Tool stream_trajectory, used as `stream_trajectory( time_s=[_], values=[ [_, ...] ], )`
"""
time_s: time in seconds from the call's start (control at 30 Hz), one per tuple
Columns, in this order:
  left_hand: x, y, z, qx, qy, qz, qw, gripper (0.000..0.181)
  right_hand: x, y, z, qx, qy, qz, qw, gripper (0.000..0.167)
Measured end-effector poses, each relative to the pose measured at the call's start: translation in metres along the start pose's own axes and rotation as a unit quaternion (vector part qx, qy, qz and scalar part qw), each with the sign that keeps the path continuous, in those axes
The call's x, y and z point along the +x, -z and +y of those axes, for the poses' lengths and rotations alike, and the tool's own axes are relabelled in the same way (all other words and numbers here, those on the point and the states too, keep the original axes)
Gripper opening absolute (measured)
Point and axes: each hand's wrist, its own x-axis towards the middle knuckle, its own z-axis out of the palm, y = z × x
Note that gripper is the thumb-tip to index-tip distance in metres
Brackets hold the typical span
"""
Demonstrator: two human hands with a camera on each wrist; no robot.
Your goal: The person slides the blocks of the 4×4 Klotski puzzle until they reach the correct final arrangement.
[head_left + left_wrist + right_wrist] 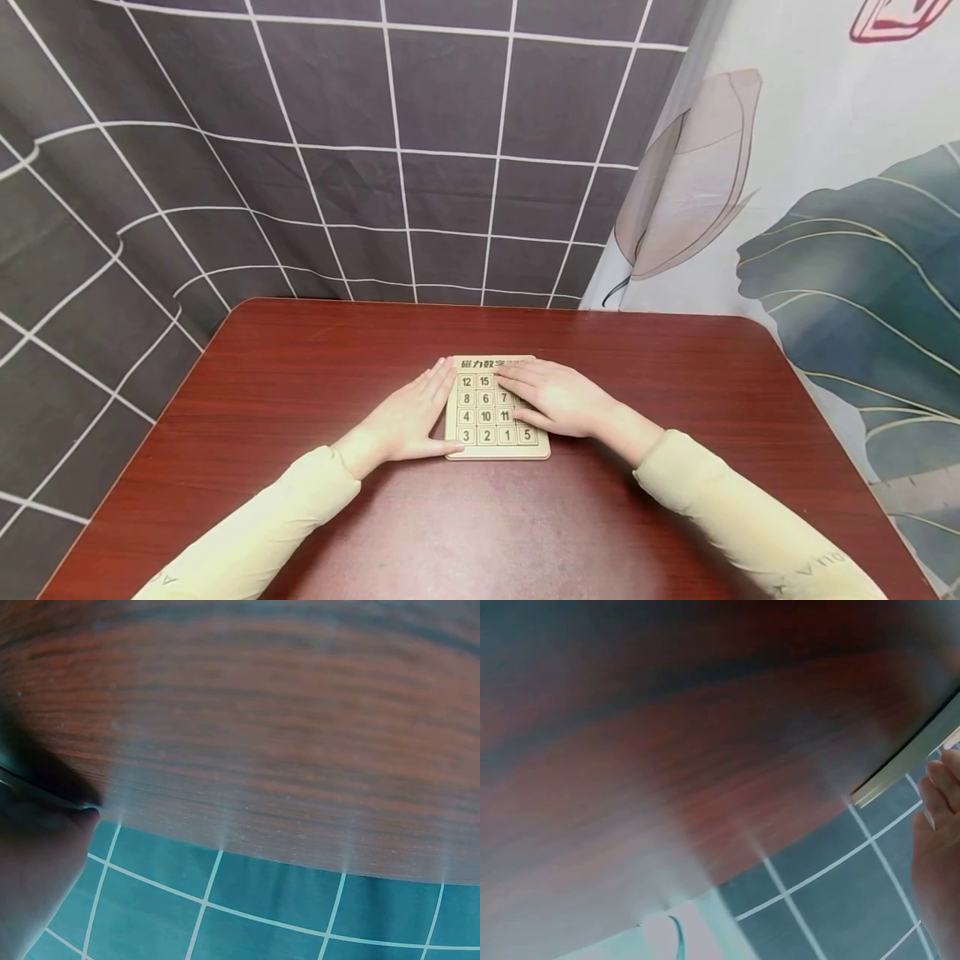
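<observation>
A wooden number slide puzzle (498, 453) lies flat on the table, its square tiles in rows; 12 and 15 show at the top left and 3, 2, 1, 5 along the bottom. My left hand (411, 421) lies along its left edge with fingers straight and the thumb at the lower left corner. Across the right side rests my right hand (562, 402), fingers extended over the tiles, hiding several of them and part of the printed heading. In the right wrist view, the puzzle's edge (904, 766) appears beside the fingers. The left wrist view catches only part of the left hand (41, 870).
The reddish-brown wooden table (315, 350) extends around the puzzle on every side. Behind it hangs a dark grey curtain (450, 92) with a white grid, and at the right a white curtain (795, 158) printed with large leaves.
</observation>
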Motion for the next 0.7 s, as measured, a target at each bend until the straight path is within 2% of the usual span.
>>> stream_trajectory(
  time_s=[0.4, 0.7],
  values=[
    [0.001, 0.002, 0.001, -0.004, 0.005, -0.008, 0.9999, 0.113, -0.031, 0.001, 0.012, -0.010, -0.024, 0.013, 0.9996, 0.055],
    [0.001, 0.002, 0.001, -0.006, 0.007, -0.013, 0.9999, 0.113, -0.032, -0.005, 0.012, -0.014, -0.016, 0.018, 0.9996, 0.055]
  ],
)
